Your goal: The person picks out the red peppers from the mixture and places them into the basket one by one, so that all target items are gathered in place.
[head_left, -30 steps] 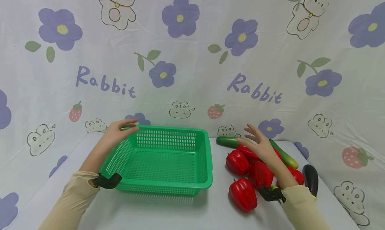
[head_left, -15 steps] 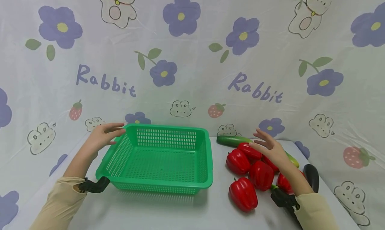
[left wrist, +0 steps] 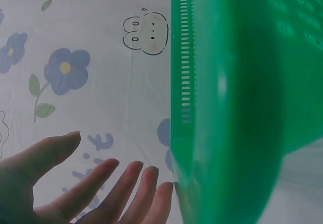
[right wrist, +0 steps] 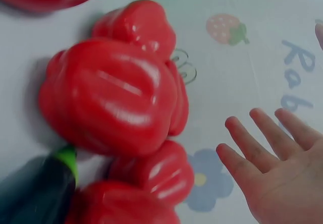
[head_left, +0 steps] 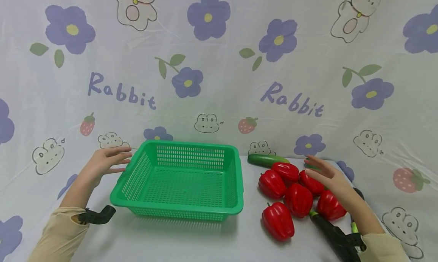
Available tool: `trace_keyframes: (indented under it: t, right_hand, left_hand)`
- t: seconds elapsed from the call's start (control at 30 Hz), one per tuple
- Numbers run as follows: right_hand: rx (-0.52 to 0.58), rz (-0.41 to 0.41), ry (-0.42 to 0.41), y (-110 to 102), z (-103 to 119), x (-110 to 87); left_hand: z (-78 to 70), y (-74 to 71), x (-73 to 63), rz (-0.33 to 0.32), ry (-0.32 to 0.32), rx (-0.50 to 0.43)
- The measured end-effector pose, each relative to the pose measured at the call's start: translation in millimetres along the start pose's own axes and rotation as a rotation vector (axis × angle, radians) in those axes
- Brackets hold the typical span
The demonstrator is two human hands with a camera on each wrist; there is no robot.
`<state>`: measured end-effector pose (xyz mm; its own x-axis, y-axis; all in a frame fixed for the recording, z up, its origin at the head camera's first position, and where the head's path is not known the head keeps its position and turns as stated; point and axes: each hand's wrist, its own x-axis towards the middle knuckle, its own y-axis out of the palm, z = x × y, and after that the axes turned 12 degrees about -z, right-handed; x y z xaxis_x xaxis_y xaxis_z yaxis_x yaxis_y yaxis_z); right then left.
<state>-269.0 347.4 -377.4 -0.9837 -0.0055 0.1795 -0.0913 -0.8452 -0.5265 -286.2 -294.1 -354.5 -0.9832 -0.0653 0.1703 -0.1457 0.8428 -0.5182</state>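
Note:
My left hand (head_left: 104, 163) hovers beside the left rim of a green plastic basket (head_left: 178, 210), its fingers spread and holding nothing. In the left wrist view, the fingers (left wrist: 121, 193) lie close to the basket wall (left wrist: 242, 82); touching or not, I cannot tell. Over the right end of the pile of red bell peppers (head_left: 298, 200) is my right hand (head_left: 330, 180), fingers extended with nothing in them. In the right wrist view that hand (right wrist: 282, 173) appears apart from the peppers (right wrist: 111, 98). A dark eggplant (head_left: 332, 233) lies below the right wrist.
A cucumber (head_left: 267, 160) lies behind the peppers. One separate bell pepper (head_left: 278, 221) sits nearest the front. Another dark vegetable is mostly hidden behind the right forearm. A patterned cloth (head_left: 219, 83) hangs behind the white table (head_left: 191, 246).
Both hands have moved outward and slightly down: the left one away from over the basket's rim, the right one across the peppers. More of the peppers and the eggplant now shows.

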Motion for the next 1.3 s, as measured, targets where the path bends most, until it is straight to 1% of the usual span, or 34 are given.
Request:
trace_keyframes:
  t: [0.17,0.27,0.47,0.63,0.8,1.0,1.23,1.3]
  right_hand:
    - [-0.039,-0.007,0.049,-12.1,-9.1,-8.3]
    - [-0.050,-0.015,0.049,-18.1,-15.1,-11.8]
    - [-0.064,-0.037,0.041,-28.2,-28.0,-19.4]
    - [-0.025,-0.038,0.072,-34.6,-39.1,-26.0]
    - [-0.041,-0.049,0.099,-37.1,-49.0,-31.7]
    - [-0.071,-0.044,0.166,-36.0,-53.5,-34.5]
    - [-0.042,-0.048,0.227,-36.3,-57.8,-39.1]
    - [-0.050,-0.050,0.240,-36.4,-59.7,-40.2]
  left_hand:
    - [4.9,-4.3,-1.8,-0.004,-0.007,-0.022]
    - [9.2,-6.4,-2.2,-0.007,-0.027,-0.042]
    - [19.6,-8.8,-2.4,-0.020,-0.101,-0.085]
    - [29.5,-10.3,-2.7,-0.020,-0.150,-0.110]
    - [39.6,-10.3,-2.0,0.001,-0.195,-0.142]
    - [51.9,-9.3,-2.2,0.030,-0.246,-0.209]
    - [59.5,-5.4,-4.1,0.038,-0.291,-0.209]
    - [61.1,-4.0,-3.9,0.038,-0.304,-0.206]
